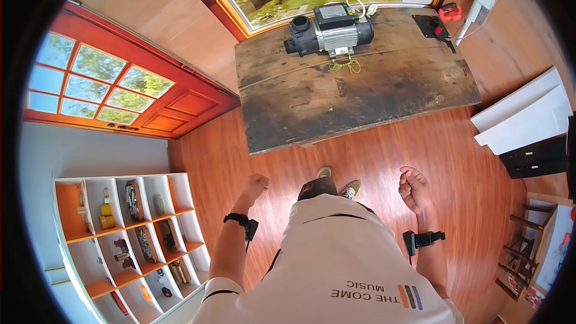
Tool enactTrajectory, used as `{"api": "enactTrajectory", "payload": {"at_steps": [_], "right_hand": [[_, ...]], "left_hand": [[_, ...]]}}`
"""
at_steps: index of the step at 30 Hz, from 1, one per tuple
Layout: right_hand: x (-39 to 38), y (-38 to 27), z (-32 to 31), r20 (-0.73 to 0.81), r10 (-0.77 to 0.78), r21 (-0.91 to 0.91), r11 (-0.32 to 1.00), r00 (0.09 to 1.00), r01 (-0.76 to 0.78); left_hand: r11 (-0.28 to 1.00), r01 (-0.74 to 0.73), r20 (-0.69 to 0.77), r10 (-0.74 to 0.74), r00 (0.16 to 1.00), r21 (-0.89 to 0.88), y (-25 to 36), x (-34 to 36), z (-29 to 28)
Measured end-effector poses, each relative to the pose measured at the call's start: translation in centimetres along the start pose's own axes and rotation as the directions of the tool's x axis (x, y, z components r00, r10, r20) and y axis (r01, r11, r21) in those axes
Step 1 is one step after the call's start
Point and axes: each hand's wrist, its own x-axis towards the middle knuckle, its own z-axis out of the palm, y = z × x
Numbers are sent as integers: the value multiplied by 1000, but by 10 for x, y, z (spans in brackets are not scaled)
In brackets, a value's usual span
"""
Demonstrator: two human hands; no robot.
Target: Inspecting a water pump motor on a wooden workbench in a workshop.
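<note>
Both hands hang empty, left hand [255, 186] loosely curled, right hand [413, 187] half-curled, its grip pinching nothing, well short of the pump motor [331, 30] at twelve o'clock on the worn table [360, 93], whose trailing cord [347, 66] could snag a careless reach.

The single view comes from a fisheye camera on the person's head, looking steeply down past the chest to the wooden floor [456, 162], with the left hand [254, 186] and right hand [414, 189] low in the frame, close to the lens. The dark wooden surface [336, 96] lies farther off at upper centre, below a window. Straight edges bow toward the rim, where a white shelf unit [129, 237] fills the lower left.
</note>
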Motion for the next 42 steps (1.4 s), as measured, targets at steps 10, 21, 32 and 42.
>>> {"api": "enactTrajectory", "payload": {"at_steps": [10,21,32,42], "right_hand": [[17,-10,49,-44,-21,-131,991,999,15],[34,-6,87,-89,44,-226,972,995,-63],[92,-47,86,9,218,-361,911,976,-200],[114,-76,85,35,308,-471,844,951,-256]], "left_hand": [[913,158,141,-112,984,-375,27,72,66],[490,319,259,-187,947,-812,20,139,123],[571,57,-59,-183,981,-819,15,135,141],[450,-141,-236,-162,958,-882,18,130,161]]}}
